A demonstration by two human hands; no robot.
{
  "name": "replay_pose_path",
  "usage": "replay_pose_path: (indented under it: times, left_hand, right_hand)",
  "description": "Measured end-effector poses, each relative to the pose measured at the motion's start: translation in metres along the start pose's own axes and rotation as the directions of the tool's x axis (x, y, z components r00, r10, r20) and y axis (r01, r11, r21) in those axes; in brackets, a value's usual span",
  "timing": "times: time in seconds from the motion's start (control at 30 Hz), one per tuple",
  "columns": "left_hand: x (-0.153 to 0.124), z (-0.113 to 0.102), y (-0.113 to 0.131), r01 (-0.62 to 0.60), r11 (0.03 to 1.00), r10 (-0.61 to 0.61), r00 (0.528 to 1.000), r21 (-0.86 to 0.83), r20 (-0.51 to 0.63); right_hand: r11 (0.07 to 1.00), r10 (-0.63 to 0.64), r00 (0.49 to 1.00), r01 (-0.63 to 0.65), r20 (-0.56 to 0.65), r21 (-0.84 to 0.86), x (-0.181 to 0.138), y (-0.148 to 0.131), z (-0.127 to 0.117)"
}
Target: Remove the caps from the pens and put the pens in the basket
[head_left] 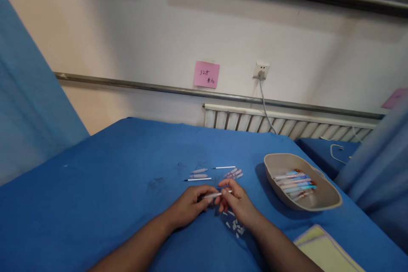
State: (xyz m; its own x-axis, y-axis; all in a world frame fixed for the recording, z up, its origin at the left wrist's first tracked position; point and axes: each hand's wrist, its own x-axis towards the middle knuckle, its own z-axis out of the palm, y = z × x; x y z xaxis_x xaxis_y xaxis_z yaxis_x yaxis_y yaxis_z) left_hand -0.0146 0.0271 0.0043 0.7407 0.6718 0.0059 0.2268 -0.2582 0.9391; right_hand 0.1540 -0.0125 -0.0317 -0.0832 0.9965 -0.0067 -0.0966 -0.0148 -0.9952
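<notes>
My left hand [191, 205] is closed around one end of a slim pale pen [212, 195], held just above the blue cloth. The fingers of my right hand [239, 203] pinch its other end, where a thin white tip sticks out; whether that tip is a refill I cannot tell. Beyond my hands lie two pen refills with white tubes and dark tips, a nearer refill [199, 179] and a farther refill [224, 167]. Pale pen barrels [198, 176] rest beside the nearer one, with several pinkish pen parts [234, 173] to the right. Small white pieces [236, 227] are scattered by my right wrist.
A beige basket [270, 160] with several pens [295, 182] stands on the right of the blue-covered table [105, 187]. A yellow cloth or pad [321, 248] lies at the front right. Behind are a radiator [248, 121], a metal rail [153, 89] and a plugged-in cable [264, 97].
</notes>
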Motion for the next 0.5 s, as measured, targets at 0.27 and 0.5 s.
replay_pose_path:
  times: [0.27, 0.5]
  left_hand:
    - [0.007, -0.013, -0.019, 0.12, 0.949, -0.127, 0.992, -0.292, -0.006]
    - [0.009, -0.022, -0.021, 0.135, 0.86, -0.231, 0.963, -0.492, -0.138]
  right_hand:
    - [0.99, -0.03, 0.999, 0.028, -0.012, -0.141, 0.002, -0.012, -0.019]
    - [0.919, -0.231, 0.897, 0.074, -0.378, -0.387, 0.023, 0.0, -0.076]
